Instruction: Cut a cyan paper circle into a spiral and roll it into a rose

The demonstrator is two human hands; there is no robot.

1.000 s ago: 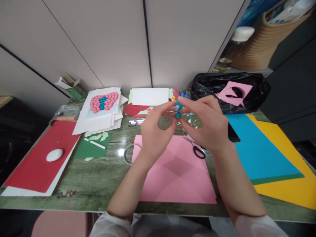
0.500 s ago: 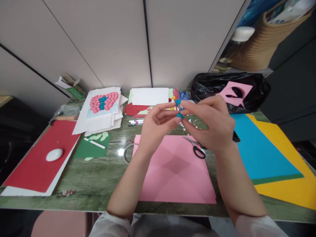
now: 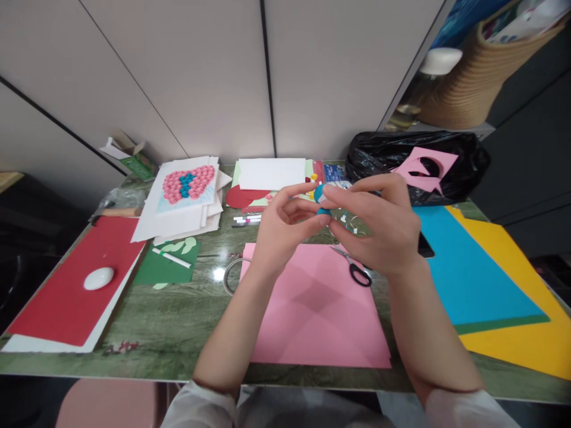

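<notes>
A small curled piece of blue paper [image 3: 318, 194] is up in the air over the back of the pink sheets, pinched between both sets of fingertips. My left hand [image 3: 288, 229] grips its lower part between thumb and fingers. From the other side my right hand [image 3: 383, 223] has thumb and forefinger closed on it, and the fingers cover much of its shape. Below lie the pink paper sheets [image 3: 321, 321], with black-handled scissors [image 3: 359, 273] on their right edge. A roll of tape [image 3: 231, 278] sits at their left edge.
Far left, a butterfly of pink and blue paper rosettes [image 3: 187, 184] lies on white sheets. Red paper [image 3: 57, 297] bears a white oval object [image 3: 99, 279]. Blue paper [image 3: 473, 273] and yellow paper [image 3: 526, 345] lie right. A black plastic bag [image 3: 370, 154] stands behind.
Both hands have shifted slightly right and stay close together. The blue paper has turned between the fingertips, and the left fingers have drawn in closer around it.
</notes>
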